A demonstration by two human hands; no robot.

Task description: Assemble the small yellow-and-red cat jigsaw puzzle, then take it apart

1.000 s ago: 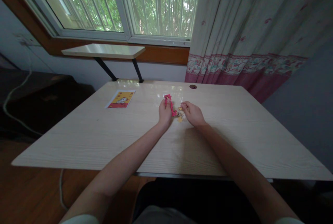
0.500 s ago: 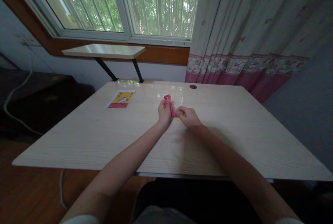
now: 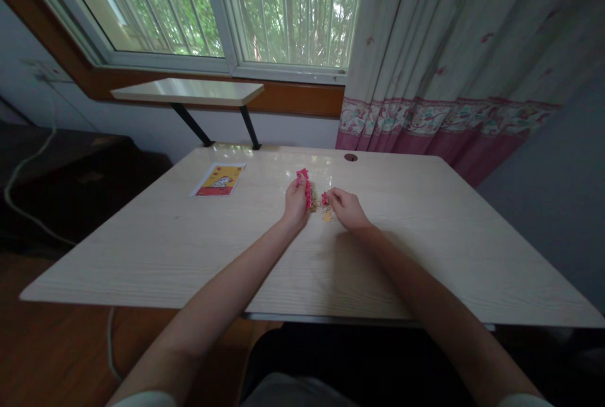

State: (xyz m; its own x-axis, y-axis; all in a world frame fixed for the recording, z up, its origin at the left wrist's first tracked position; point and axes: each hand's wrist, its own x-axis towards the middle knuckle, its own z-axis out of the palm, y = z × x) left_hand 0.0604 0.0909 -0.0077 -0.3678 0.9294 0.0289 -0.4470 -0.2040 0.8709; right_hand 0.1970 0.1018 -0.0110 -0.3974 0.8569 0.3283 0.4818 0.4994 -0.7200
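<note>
My left hand point(image 3: 296, 200) is closed around a pink-red strip point(image 3: 308, 191) with a knobbly edge, which looks like jigsaw puzzle pieces; whether they are joined or loose I cannot tell. Just to the right, my right hand point(image 3: 348, 208) pinches a small pink-red jigsaw piece point(image 3: 324, 198) between thumb and finger. A gap separates the two hands. Below that piece, a yellowish jigsaw piece point(image 3: 327, 215) shows near the tabletop. Small yellow-brown bits appear between the hands, too small to make out.
A yellow and red picture sheet point(image 3: 220, 180) lies at the table's left. The pale wooden table point(image 3: 227, 256) carries a raised shelf point(image 3: 189, 91) on black legs at the back left. A round cable hole point(image 3: 351, 157) sits near the back edge, before a curtain point(image 3: 449, 117).
My right hand has moved slightly up and away from the strip, and a pink-red piece now shows at its fingertips. More of the yellowish piece is visible. My left hand has shifted slightly left.
</note>
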